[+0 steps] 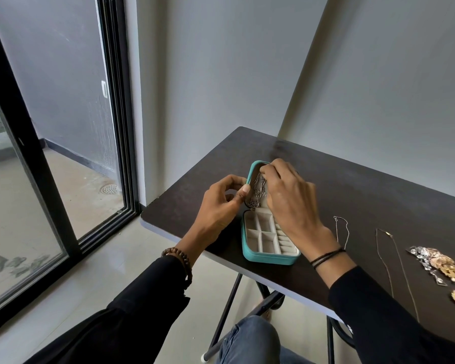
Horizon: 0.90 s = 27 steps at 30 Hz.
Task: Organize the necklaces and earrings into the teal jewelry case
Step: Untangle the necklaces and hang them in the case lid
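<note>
The left hand (221,206) pinches the left edge of the raised lid (253,168), thumb in front and fingers behind. The right hand (289,203) bends its fingertips onto the top of the silver chain (256,193) that hangs inside the lid. Its knuckles hide the tips, so I cannot tell if they pinch the chain. This hand also covers the right part of the teal case (268,260), which stands just below both hands, close to the near edge of the table (352,185). The compartments that can be seen show only pale lining. Right of the right wrist there is free table, then a thin chain (343,229), a gold chain (394,261) and blurred earrings (436,261).
</note>
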{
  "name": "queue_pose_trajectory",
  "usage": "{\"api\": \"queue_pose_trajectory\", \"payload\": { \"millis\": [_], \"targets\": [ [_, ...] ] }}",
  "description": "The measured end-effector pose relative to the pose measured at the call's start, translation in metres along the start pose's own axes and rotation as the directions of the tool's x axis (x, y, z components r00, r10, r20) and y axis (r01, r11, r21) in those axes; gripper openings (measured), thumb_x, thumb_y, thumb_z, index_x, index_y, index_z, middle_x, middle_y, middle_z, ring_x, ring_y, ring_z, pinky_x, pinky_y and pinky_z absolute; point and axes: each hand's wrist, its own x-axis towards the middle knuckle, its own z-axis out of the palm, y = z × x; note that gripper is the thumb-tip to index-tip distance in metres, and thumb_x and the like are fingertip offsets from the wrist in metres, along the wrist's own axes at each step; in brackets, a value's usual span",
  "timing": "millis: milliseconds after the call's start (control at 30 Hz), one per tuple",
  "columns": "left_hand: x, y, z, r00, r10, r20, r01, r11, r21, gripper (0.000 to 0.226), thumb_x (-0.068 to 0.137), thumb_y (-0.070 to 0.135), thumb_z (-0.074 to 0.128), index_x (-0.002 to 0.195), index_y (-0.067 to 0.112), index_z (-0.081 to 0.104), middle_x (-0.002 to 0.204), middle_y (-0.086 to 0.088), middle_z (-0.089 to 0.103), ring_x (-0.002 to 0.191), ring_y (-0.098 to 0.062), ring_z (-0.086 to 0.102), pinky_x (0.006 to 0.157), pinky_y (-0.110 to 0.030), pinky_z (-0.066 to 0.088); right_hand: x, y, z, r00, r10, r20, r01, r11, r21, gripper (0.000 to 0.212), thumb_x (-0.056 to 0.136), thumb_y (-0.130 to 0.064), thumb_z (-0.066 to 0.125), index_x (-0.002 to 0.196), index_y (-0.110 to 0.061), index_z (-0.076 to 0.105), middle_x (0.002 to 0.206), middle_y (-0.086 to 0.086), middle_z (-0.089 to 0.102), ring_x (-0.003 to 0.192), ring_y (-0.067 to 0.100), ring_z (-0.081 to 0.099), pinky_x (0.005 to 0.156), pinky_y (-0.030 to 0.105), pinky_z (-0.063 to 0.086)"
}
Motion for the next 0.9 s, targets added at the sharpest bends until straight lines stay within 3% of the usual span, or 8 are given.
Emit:
{"api": "queue_pose_trajectory", "payload": {
  "millis": [200,333,533,667,800,900],
  "targets": [
    [0.0,-0.001,0.0,1.0,0.014,-0.007,-0.014,1.0,0.0,0.015,0.1,0.027,0.061,0.107,0.016,0.068,0.102,0.005,0.072,0.094,-0.008,0.069,0.076,-0.017,0.057,-0.001,-0.002,-0.004,0.998,0.049,0.042,-0.053,0.994,0.093,0.046,0.067,0.014,0.074,0.109,-0.006,0.069,0.105,0.007,0.065,0.097,0.027,0.064,0.052,0.037,0.055],
    [0.0,0.0,0.0,1.0,0.02,-0.009,-0.02,1.0,-0.007,0.015,0.1,0.027,0.062,0.107,0.015,0.068,0.103,0.004,0.072,0.093,-0.007,0.068,0.073,-0.015,0.055,-0.001,-0.003,-0.004,0.989,0.123,0.083,-0.136,0.978,0.16,0.042,0.078,0.007,0.075,0.116,-0.011,0.07,0.111,0.005,0.065,0.099,0.029,0.066,0.057,0.04,0.056],
    [0.0,0.0,0.0,1.0,0.015,0.001,-0.015,1.0,-0.012,0.013,0.1,0.026,0.061,0.106,0.016,0.068,0.104,0.003,0.071,0.095,-0.008,0.068,0.074,-0.015,0.056,0.0,0.0,-0.004,0.971,0.202,0.124,-0.229,0.936,0.267,0.032,0.096,-0.006,0.06,0.125,-0.017,0.066,0.118,0.001,0.062,0.106,0.027,0.063,0.072,0.047,0.06],
    [-0.001,-0.001,-0.001,0.999,0.049,-0.005,-0.049,0.999,0.005,0.014,0.1,0.025,0.061,0.106,0.014,0.068,0.102,0.003,0.071,0.094,-0.009,0.068,0.079,-0.019,0.057,-0.001,-0.005,-0.007,0.982,0.155,0.109,-0.174,0.965,0.198,0.034,0.092,-0.006,0.063,0.125,-0.015,0.065,0.114,0.005,0.06,0.104,0.027,0.061,0.062,0.043,0.059],
    [0.0,-0.002,0.0,0.999,0.034,0.001,-0.034,0.999,0.007,0.011,0.101,0.025,0.06,0.105,0.017,0.067,0.102,0.005,0.071,0.095,-0.007,0.068,0.077,-0.016,0.056,-0.001,-0.013,-0.007,0.993,0.06,0.097,-0.057,0.998,-0.033,0.036,0.084,-0.007,0.068,0.118,-0.013,0.063,0.105,0.009,0.06,0.094,0.028,0.059,0.048,0.033,0.048],
    [0.001,-0.001,0.0,1.0,0.03,-0.002,-0.03,0.999,0.011,0.012,0.101,0.024,0.06,0.106,0.016,0.066,0.103,0.005,0.07,0.095,-0.004,0.067,0.074,-0.012,0.054,0.002,-0.014,-0.006,0.994,0.02,0.106,-0.015,0.999,-0.051,0.038,0.081,-0.009,0.072,0.119,-0.013,0.064,0.107,0.009,0.062,0.095,0.027,0.06,0.049,0.033,0.05]
  ]
}}
